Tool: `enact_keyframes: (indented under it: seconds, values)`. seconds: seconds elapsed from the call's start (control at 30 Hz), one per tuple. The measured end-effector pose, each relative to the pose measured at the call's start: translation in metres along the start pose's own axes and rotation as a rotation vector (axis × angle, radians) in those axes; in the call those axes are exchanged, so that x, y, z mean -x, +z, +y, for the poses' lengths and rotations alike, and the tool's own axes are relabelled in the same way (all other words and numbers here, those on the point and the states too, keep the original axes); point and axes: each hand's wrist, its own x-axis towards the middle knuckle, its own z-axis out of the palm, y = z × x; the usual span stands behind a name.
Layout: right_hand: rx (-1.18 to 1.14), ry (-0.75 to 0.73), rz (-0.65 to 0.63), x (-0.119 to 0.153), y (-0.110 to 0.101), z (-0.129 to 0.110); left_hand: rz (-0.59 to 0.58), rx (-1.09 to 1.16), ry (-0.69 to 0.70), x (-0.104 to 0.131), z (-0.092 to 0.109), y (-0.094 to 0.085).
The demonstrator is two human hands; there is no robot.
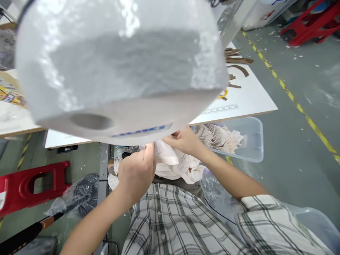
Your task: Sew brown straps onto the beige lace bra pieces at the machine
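A large white sewing machine head (127, 71) fills the upper part of the view and hides the tips of some fingers. Below its lower edge, my left hand (136, 173) is closed on the left side of a piece of white fabric (166, 154). My right hand (184, 141) pinches the same fabric at its right, close under the machine. More of the crumpled fabric, with small printed marks, hangs down over my lap. The needle area is out of sight behind the machine head.
A clear plastic bin (252, 141) with pale fabric pieces stands right of my hands. Brown strips (239, 60) and a ruler (221, 108) lie on the white table (255, 95). Red stools (57, 180) stand at the left and far right. Another clear bin (316, 219) is at lower right.
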Motion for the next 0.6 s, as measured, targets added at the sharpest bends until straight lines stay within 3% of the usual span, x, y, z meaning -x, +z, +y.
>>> enact_keyframes:
  seconds: [0.2, 0.4, 0.5, 0.6]
  values:
    - [-0.069, 0.039, -0.033, 0.008, 0.002, 0.003, -0.097, 0.133, -0.213, 0.009, -0.008, 0.001]
    - [-0.053, 0.110, 0.005, 0.015, 0.002, 0.003, -0.147, 0.559, -0.505, 0.020, -0.022, -0.002]
    - [0.077, 0.137, -0.076, 0.026, 0.000, -0.002, -0.297, 0.754, -0.525, 0.018, -0.036, -0.003]
    - [0.114, 0.110, -0.185, 0.049, -0.002, -0.020, -0.529, 1.012, -0.431, 0.015, -0.043, 0.000]
